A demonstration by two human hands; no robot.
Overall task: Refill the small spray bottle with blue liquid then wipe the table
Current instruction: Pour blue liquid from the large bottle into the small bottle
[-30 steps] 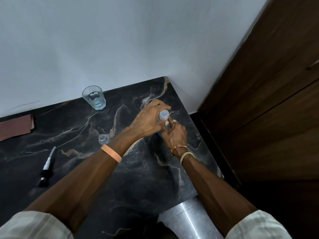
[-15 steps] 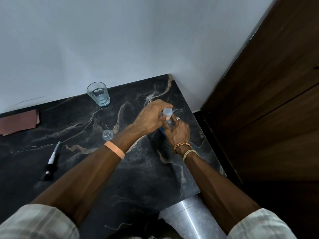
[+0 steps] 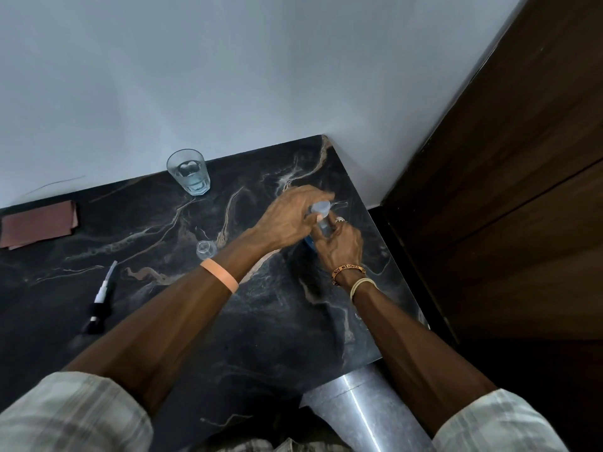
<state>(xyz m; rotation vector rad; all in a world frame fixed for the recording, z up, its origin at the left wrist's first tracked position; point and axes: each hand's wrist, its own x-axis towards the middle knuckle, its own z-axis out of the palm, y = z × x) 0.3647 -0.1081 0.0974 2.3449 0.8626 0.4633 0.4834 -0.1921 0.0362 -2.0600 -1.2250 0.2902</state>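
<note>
Standing near the marble table's right edge, the blue-liquid bottle is being steadied: left hand is pinching its pale cap, right hand is clasping its probably light, slippery plastic body.

Glass: clear tumbler, upright, some clear liquid in its bottom; beyond the left hand and off to its left, close against the wall.
Wall: plain pale grey-white, beyond both hands.
Hairline mark: thin curved line low on the wall, far to the left of the left hand.
Wooden panel: dark brown with visible grain, to the right of the right hand; a straight seam slants across it.
Dark strip: black band just right of the right hand, along the foot of the wooden panel.
Metal cylinder: dull silver with a bright streak, nearer the person than both hands, beneath the right forearm.
</note>
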